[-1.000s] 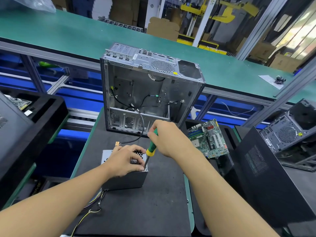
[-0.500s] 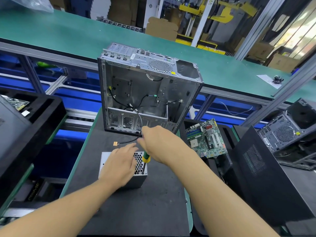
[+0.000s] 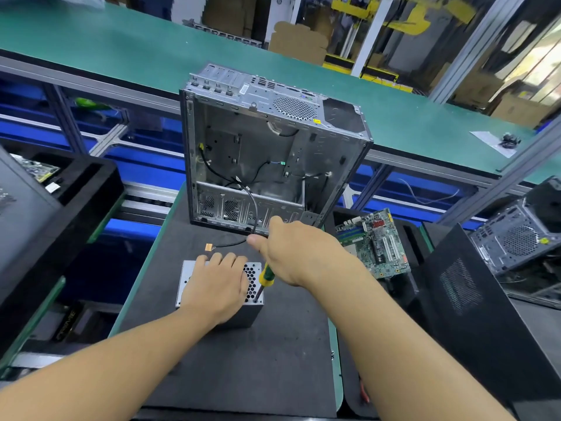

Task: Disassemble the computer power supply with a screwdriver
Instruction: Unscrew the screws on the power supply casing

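A grey metal power supply (image 3: pixel 254 268) with a honeycomb grille on top sits on the black mat (image 3: pixel 243 360). My left hand (image 3: pixel 217 285) lies flat on its top, fingers straight and pointing away from me. My right hand (image 3: pixel 296 252) grips a green and yellow screwdriver (image 3: pixel 264 276), held nearly upright. The screwdriver's tip meets the near right corner of the power supply's top.
An empty open computer case (image 3: pixel 273 147) stands upright just behind, with a black cable (image 3: pixel 239 243) trailing onto the mat. A green motherboard (image 3: pixel 375 241) lies to the right beside black panels (image 3: pixel 473 314). A black tray (image 3: pixel 60 202) sits left. A green conveyor (image 3: pixel 121 47) runs behind.
My left hand has flattened on the power supply's top. My right hand has lowered and swung forward over the screwdriver, which stays at the near right corner.
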The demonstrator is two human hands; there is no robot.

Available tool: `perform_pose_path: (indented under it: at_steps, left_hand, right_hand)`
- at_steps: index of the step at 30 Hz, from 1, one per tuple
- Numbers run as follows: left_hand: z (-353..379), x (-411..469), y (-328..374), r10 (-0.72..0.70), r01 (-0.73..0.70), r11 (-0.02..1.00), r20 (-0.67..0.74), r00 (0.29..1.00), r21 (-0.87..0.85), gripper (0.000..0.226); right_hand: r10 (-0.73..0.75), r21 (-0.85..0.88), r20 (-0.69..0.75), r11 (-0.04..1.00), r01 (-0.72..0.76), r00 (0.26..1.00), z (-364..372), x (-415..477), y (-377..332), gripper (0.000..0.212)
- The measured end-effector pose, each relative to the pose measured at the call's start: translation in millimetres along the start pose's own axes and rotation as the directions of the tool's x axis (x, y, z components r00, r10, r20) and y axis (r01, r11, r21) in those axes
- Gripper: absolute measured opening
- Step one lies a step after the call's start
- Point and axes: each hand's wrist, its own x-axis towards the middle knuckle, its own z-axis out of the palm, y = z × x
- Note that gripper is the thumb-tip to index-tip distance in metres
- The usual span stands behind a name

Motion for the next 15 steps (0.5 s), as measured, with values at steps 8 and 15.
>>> perform_pose_path:
  at_steps: [8,15]
  left_hand:
    - [-3.8,0.1,-0.4,-0.008,0.002,0.999,0.109,0.994,0.054,0.048]
    - [-6.2,-0.4,1.6,-0.018,0.014,0.999,0.078,0.997,0.048,0.04]
  right_hand:
    - [-0.189,0.036,0.218,0.982,0.186,0.957,-17.5,-0.1,7.5,0.019]
    - [0.006,0.011,0.177,1.0,-0.008,0.984,-10.2,1.6,-3.9,0.026]
